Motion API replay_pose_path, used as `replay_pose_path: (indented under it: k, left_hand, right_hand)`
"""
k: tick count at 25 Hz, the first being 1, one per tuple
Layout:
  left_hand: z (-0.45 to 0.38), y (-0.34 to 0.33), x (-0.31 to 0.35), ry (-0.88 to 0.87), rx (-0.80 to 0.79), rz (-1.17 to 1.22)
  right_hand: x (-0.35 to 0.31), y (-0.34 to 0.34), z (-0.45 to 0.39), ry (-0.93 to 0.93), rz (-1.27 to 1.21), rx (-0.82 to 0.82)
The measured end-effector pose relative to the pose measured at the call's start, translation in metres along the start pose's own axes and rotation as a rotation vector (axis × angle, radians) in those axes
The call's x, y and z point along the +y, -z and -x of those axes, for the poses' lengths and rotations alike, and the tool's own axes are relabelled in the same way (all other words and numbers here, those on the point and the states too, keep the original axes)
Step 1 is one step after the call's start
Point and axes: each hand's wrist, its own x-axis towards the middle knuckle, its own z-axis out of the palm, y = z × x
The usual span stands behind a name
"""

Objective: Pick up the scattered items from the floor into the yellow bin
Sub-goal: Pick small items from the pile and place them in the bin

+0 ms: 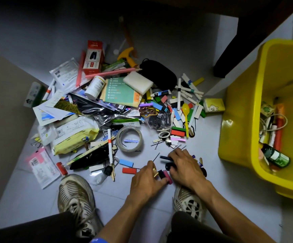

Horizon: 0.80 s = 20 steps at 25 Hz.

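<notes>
both hands work low at the near edge of the floor (159, 204). the left hand (146, 179) has its grip closed on small clips (163, 174); the right hand (186, 166) presses down on keys, its grip unclear. the yellow bin (247, 120) stands at the floor's right edge. loose bits could slip out when lifted.
</notes>
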Motion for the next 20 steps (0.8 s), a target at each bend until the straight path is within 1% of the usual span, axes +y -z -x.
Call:
replay_pose_path:
  k: [2,4,8,13,17,19,20]
  left_hand:
    - [0.003,-0.016,0.008,0.010,0.043,-0.040]
    - [0.003,-0.024,0.014,0.030,0.093,0.010]
    - [-0.003,-0.025,0.023,0.015,0.183,0.048]
    - [-0.007,-0.025,0.022,0.022,0.177,-0.040]
    - [-0.007,-0.024,0.017,-0.030,0.192,-0.130]
    - [-0.006,-0.021,0.015,-0.068,0.198,-0.124]
    - [-0.006,-0.017,0.015,-0.082,0.203,-0.076]
  right_hand:
    - [0.007,-0.001,0.007,0.045,0.003,-0.030]
    - [0.013,-0.004,0.014,0.071,0.071,-0.062]
    - [0.011,-0.011,0.014,0.060,0.159,-0.040]
    - [0.010,-0.011,0.013,-0.016,0.068,0.003]
    - [0.009,-0.007,0.014,0.015,0.153,-0.010]
    - [0.006,-0.001,0.017,-0.026,0.062,0.034]
    - [0.006,0.005,0.018,-0.072,-0.016,0.067]
